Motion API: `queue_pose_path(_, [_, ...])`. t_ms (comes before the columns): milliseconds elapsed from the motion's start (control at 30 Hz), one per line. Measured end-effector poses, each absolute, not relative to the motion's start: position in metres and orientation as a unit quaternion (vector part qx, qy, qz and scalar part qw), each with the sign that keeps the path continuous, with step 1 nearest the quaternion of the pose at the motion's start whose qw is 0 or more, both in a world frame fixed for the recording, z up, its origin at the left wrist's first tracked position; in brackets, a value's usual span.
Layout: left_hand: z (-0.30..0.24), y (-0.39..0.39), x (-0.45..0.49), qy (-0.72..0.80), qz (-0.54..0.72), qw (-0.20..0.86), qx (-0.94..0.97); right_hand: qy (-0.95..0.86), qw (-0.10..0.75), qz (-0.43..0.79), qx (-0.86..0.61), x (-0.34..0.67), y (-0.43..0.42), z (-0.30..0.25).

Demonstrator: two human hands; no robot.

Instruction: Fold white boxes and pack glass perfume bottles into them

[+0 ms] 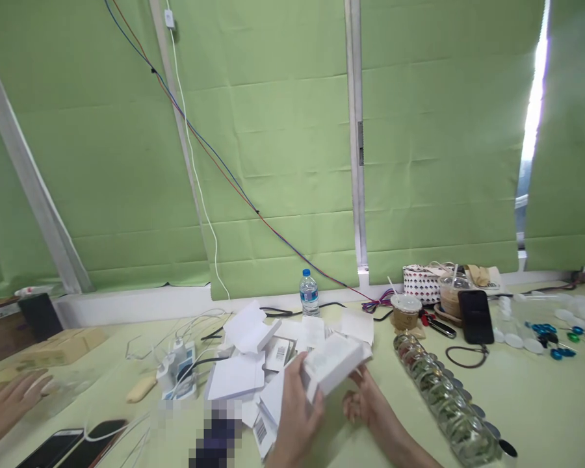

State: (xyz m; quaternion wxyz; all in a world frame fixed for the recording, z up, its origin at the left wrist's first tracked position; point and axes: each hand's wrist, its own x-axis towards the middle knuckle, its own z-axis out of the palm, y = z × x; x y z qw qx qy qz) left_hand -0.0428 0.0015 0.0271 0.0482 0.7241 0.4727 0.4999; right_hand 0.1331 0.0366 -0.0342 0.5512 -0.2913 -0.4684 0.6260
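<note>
My left hand (299,406) grips a small white cardboard box (335,364) by its left end, the thumb in front and the fingers behind. The box is tilted above the table. At its right end my right hand (365,398) pinches the lower edge, its other fingers curled in below. Just behind and to the left lies a loose heap of white cartons (238,377), some with open flaps and some with printed barcodes. Part of the heap is hidden by my left hand and the box.
To the right stand rows of small glass jars (441,396), a phone (476,317) and iced drink cups (405,312). A water bottle (309,294) stands behind the heap. Left are a power strip (178,370) with cables, phones (53,448) and another person's hand (14,403).
</note>
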Motion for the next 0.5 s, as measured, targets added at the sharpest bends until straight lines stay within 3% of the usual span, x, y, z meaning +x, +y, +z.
queue_pose_path(200, [-0.002,0.0,-0.021,0.345,0.425,0.156,0.822,-0.332,0.611,0.659,-0.285,0.148,0.025,-0.018])
queue_pose_path(500, [0.017,-0.006,-0.014,0.359,0.525,0.439,0.635,-0.443,0.546,0.672,-0.233,0.157,0.022,-0.002])
